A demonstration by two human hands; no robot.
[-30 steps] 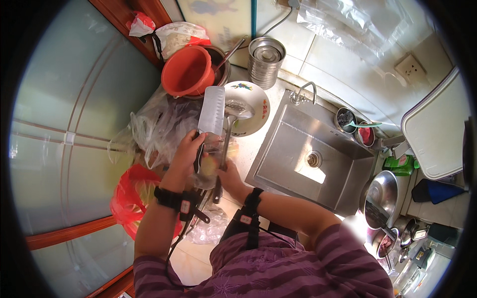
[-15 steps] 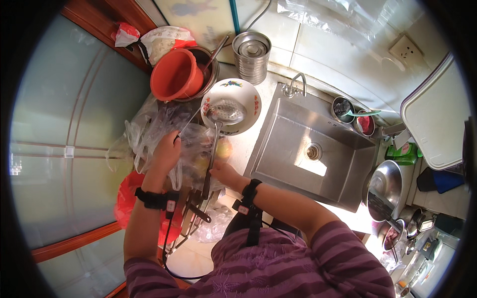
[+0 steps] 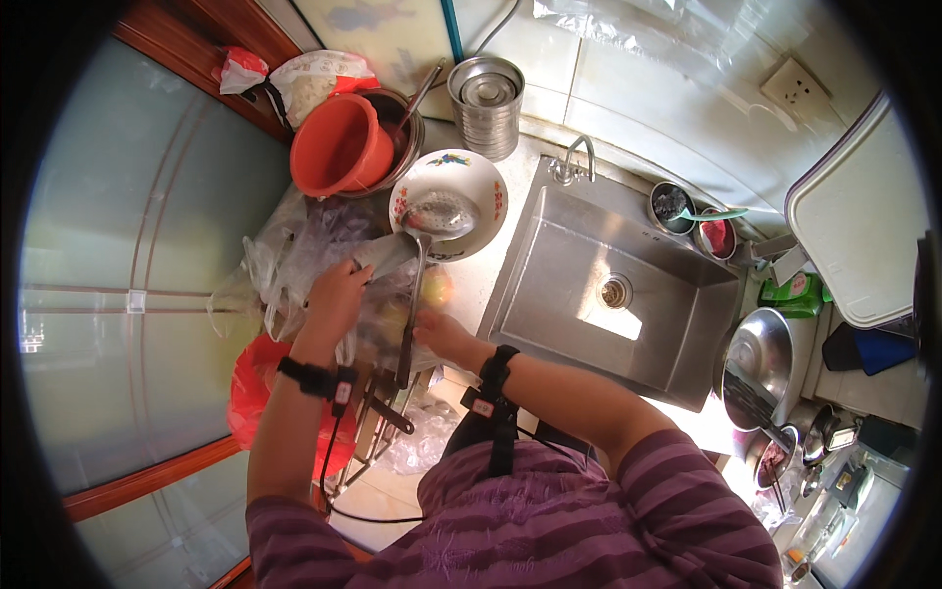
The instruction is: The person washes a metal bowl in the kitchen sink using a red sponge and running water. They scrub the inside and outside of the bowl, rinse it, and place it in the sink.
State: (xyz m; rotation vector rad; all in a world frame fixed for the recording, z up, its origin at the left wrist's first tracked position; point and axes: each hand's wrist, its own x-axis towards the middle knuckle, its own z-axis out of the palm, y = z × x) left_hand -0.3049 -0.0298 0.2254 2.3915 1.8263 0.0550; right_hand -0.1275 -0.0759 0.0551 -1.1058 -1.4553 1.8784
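My left hand [image 3: 336,297] is closed round the dark handle of a knife with a broad grey blade [image 3: 386,254]; the blade points toward the bowl. A white bowl [image 3: 481,222] with a floral pattern stands just beyond. In it rests the metal head of a skimmer [image 3: 441,214], whose long dark handle [image 3: 407,339] slopes over the rim toward me. My right hand [image 3: 447,336] has its fingers curled close beside that handle; what they hold, if anything, is hidden. Crumpled clear plastic bags [image 3: 285,250] lie under and beside my left hand. A yellow-red round fruit [image 3: 436,287] shows near the handle.
Right of the bowl is a steel sink [image 3: 559,324] with a tap [image 3: 579,162]. An orange-red basin [image 3: 339,147] in a pot and a metal canister [image 3: 488,113] stand behind. Small bowls, a green bottle [image 3: 793,294] and a metal basin [image 3: 760,344] line the right.
The knife blade has turned from edge-on to show its broad side, with my left hand rotating. My right fingers stay near the skimmer's handle. The whole view has shifted slightly.
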